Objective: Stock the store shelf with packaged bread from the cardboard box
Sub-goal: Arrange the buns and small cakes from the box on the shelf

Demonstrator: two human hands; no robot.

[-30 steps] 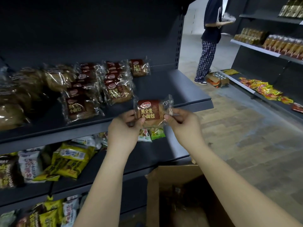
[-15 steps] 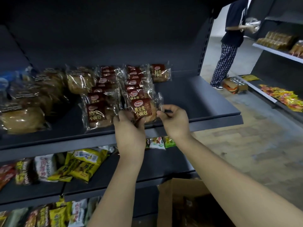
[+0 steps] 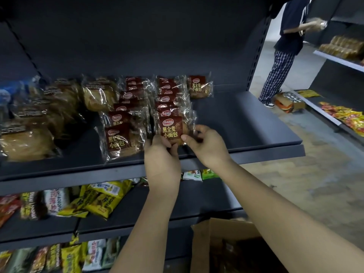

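Head view: you were at the placing step. Your left hand and right hand each pinched the lower edge of the bread packet, setting it upright at the front of a red-label row on the shelf. Next, as judged: release without toppling it, then reach into the cardboard box. Its wrapper was clear and glossy, its label dark red.

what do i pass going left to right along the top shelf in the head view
blue packs → pale buns → row of red-label bread → held bread pack → lone pack at the back → bare shelf end
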